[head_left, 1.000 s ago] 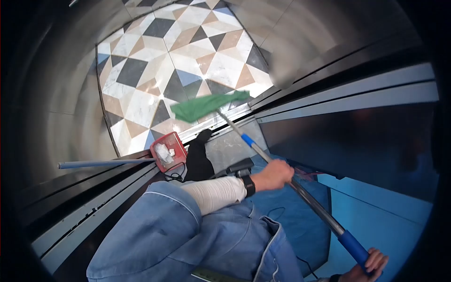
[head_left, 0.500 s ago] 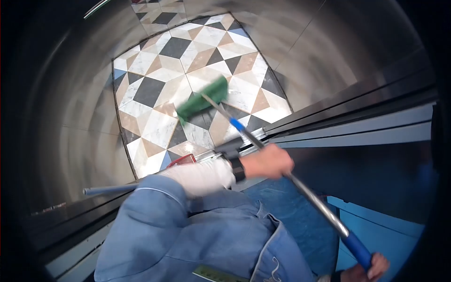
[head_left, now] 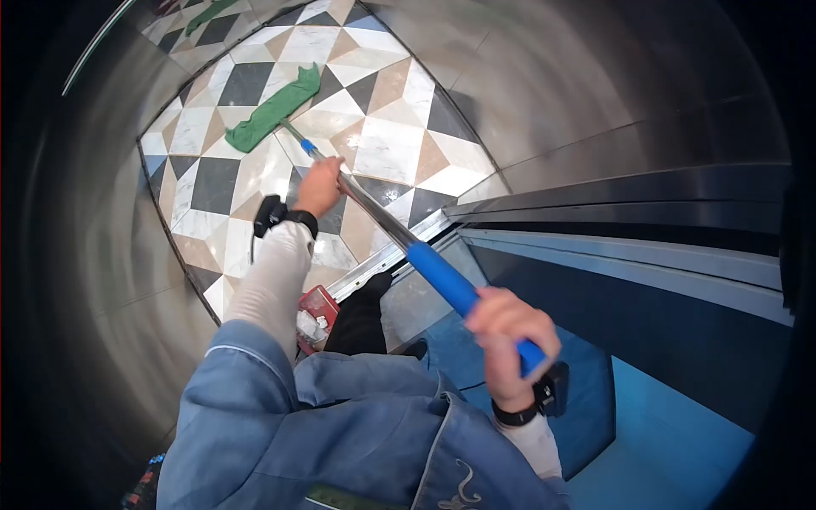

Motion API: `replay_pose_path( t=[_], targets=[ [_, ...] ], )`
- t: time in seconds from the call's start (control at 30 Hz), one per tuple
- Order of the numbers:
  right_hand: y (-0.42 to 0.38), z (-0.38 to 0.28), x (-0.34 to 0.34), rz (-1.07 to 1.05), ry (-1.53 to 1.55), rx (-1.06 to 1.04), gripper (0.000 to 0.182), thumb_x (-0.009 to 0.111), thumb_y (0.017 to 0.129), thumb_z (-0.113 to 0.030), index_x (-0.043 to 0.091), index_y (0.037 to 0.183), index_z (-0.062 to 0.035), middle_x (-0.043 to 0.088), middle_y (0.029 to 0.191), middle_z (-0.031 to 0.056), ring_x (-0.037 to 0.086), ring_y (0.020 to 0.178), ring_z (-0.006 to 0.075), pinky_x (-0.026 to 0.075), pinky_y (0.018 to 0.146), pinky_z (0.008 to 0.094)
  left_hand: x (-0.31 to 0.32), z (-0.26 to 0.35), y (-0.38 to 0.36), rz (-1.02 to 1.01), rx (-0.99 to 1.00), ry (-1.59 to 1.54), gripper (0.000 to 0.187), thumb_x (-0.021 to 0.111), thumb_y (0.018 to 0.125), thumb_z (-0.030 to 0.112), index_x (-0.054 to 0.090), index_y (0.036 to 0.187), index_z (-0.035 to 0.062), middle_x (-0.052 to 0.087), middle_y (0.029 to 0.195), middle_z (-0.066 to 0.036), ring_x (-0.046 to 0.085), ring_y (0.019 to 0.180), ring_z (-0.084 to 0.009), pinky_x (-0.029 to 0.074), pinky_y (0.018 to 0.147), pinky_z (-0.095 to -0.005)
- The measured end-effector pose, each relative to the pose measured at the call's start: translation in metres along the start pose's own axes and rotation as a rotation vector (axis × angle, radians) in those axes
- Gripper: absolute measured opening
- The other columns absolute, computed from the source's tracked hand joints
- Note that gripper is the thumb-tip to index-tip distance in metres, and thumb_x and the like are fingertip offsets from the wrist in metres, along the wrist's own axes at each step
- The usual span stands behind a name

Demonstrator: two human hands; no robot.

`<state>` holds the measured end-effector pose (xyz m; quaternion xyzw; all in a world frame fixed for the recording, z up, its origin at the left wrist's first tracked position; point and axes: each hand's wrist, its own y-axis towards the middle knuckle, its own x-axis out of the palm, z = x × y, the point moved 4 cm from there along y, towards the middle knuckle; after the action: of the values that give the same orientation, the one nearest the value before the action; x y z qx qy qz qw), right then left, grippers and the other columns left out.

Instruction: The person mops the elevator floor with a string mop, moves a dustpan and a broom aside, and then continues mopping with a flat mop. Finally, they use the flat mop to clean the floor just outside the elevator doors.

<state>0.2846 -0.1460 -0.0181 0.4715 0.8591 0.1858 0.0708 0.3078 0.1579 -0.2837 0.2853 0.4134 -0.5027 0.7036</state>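
Note:
A flat mop with a green cloth head [head_left: 274,109] lies against the patterned tile floor [head_left: 387,149]. Its metal pole [head_left: 374,210] slants down toward me and ends in a blue grip [head_left: 444,276]. My left hand [head_left: 320,187] is wrapped round the lower pole, not far above a short blue collar. Close to the pole's upper end, my right hand [head_left: 514,336] is closed around the blue grip. Both wrists wear black straps with small devices.
A red dustpan [head_left: 316,299] holding white scraps stands by the metal door sill [head_left: 382,262], near my dark trouser leg [head_left: 361,314]. Shiny metal walls [head_left: 544,93] enclose the tiled floor. Blue flooring [head_left: 569,416] lies on my side of the sill.
The mop head has moved away from me and to the left. Both hands have shifted up in the view, bringing the pole forward, and the red dustpan now shows more fully.

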Motion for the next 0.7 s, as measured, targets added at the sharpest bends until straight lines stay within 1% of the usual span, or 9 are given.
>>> replay_pose_path(
  t=[0.03,0.1,0.17,0.23,0.37,0.5,0.57,0.63,0.7],
  targets=[
    [-0.008,-0.002,-0.013,0.072,-0.012,0.041,0.009,0.055,0.076,-0.003,0.046,0.075,-0.0047,0.056,0.067,0.0081,0.06,0.069,0.0235,0.043,0.082,0.0475,0.017,0.009,-0.001,-0.016,0.009,-0.002,0.037,0.062,0.069,0.009,0.055,0.106,0.0087,0.056,0.104,-0.011,0.049,0.102,-0.0309,0.039,0.092,-0.0382],
    [-0.021,-0.022,-0.029,0.193,-0.071,0.133,0.019,0.057,0.08,-0.016,0.041,0.073,-0.0098,0.048,0.059,0.0033,0.052,0.063,0.0173,0.041,0.085,0.043,0.037,0.038,-0.004,0.18,0.153,-0.102,0.033,0.061,0.068,0.005,0.058,0.101,0.0088,0.056,0.098,-0.011,0.048,0.101,-0.0309,0.031,0.099,-0.0412],
    [-0.025,-0.045,-0.044,0.325,-0.046,0.153,0.02,0.055,0.081,-0.019,0.039,0.072,-0.0112,0.044,0.058,0.0013,0.048,0.063,0.0152,0.04,0.087,0.0411,0.054,0.073,-0.005,0.163,0.201,-0.315,0.031,0.061,0.067,0.002,0.06,0.096,0.0105,0.055,0.096,-0.012,0.047,0.102,-0.0315,0.025,0.102,-0.0443],
    [-0.032,-0.067,-0.055,0.475,-0.101,0.179,0.028,0.061,0.079,-0.024,0.038,0.07,-0.0119,0.045,0.056,0.0012,0.05,0.06,0.0171,0.039,0.085,0.0404,0.069,0.101,-0.002,0.157,0.161,-0.392,0.031,0.061,0.065,0.003,0.061,0.095,0.012,0.055,0.094,-0.013,0.045,0.103,-0.0323,0.027,0.1,-0.0448],
    [-0.038,-0.104,-0.061,0.605,-0.258,0.118,0.028,0.059,0.08,-0.027,0.036,0.071,-0.0128,0.043,0.058,0.0001,0.047,0.06,0.0138,0.039,0.083,0.0372,0.074,0.168,0.015,0.156,0.229,-0.54,0.033,0.062,0.063,0.002,0.061,0.094,0.0118,0.054,0.092,-0.013,0.045,0.1,-0.034,0.033,0.093,-0.0432],
    [-0.035,-0.128,-0.05,0.576,-0.329,0.011,0.02,0.051,0.083,-0.02,0.035,0.072,-0.0139,0.038,0.058,-0.0009,0.044,0.063,0.0121,0.038,0.083,0.0347,0.073,0.22,0.018,0.146,0.316,-0.711,0.027,0.057,0.064,-0.001,0.056,0.09,0.0065,0.053,0.089,-0.014,0.046,0.096,-0.0346,0.037,0.085,-0.0406],
    [-0.034,-0.143,-0.047,0.555,-0.605,-0.193,0.026,0.044,0.087,-0.029,0.038,0.073,-0.0086,0.037,0.059,0.0023,0.044,0.057,0.017,0.04,0.062,0.0373,0.077,0.238,0.013,0.118,0.319,-0.772,0.021,0.057,0.064,0.0,0.053,0.084,0.0051,0.054,0.087,-0.014,0.048,0.091,-0.0344,0.039,0.081,-0.0398],
    [-0.043,-0.157,-0.053,0.526,-0.639,-0.198,0.028,0.041,0.088,-0.032,0.037,0.073,-0.0084,0.037,0.059,0.0033,0.044,0.054,0.0189,0.04,0.061,0.0401,0.078,0.25,0.001,0.082,0.351,-0.769,0.016,0.058,0.065,0.002,0.053,0.08,0.0049,0.054,0.082,-0.013,0.049,0.087,-0.0338,0.039,0.078,-0.0399],
    [-0.047,-0.174,-0.053,0.463,-0.619,-0.33,0.03,0.039,0.088,-0.034,0.037,0.074,-0.0082,0.038,0.059,0.0031,0.043,0.052,0.0178,0.04,0.056,0.0392,0.075,0.253,-0.017,0.05,0.382,-0.76,0.013,0.059,0.065,0.003,0.052,0.075,0.0047,0.055,0.078,-0.013,0.05,0.084,-0.0333,0.04,0.075,-0.04]
  ],
)
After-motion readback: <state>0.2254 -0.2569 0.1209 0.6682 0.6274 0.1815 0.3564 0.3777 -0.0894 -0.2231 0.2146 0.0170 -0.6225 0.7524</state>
